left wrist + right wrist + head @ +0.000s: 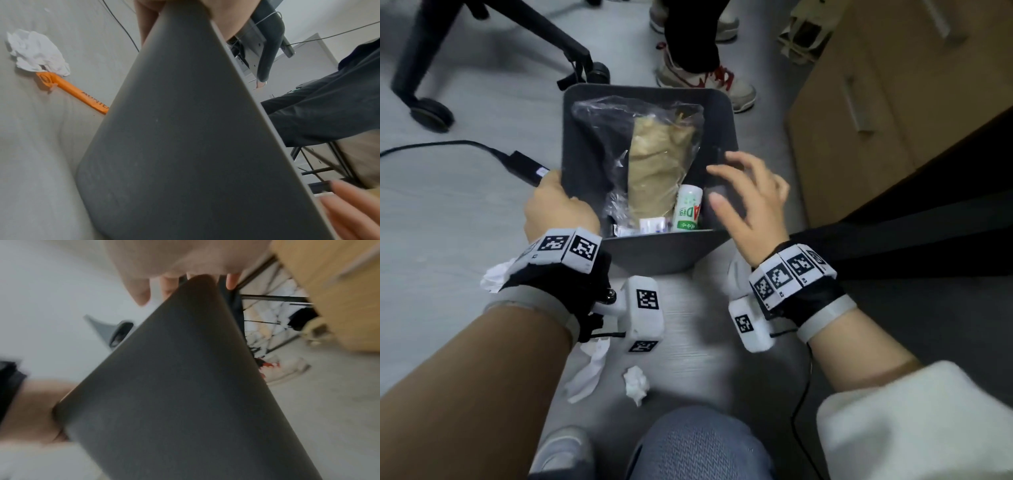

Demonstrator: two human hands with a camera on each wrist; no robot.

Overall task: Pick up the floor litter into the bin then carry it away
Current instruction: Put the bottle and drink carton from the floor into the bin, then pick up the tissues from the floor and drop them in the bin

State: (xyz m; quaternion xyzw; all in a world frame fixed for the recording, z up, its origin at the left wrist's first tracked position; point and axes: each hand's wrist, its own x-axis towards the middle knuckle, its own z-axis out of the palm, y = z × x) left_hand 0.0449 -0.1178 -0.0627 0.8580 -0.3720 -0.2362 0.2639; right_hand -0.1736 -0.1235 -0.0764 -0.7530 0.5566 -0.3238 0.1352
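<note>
Left hand (558, 209) curled over the left rim of the dark grey rectangular plastic bin (582, 161) on the pale grey floor (448, 212) — right hand (753, 202) spread, fingers loose, just above the right rim. Crumpled white paper scraps (636, 378) on the floor, near the knee.

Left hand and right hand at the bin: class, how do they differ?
The left hand grips the grey bin by its left rim, fingers curled over the edge; the right hand is open, fingers spread at the right rim, gripping nothing. Both wear marker-covered wrist bands and flank the same bin.
</note>
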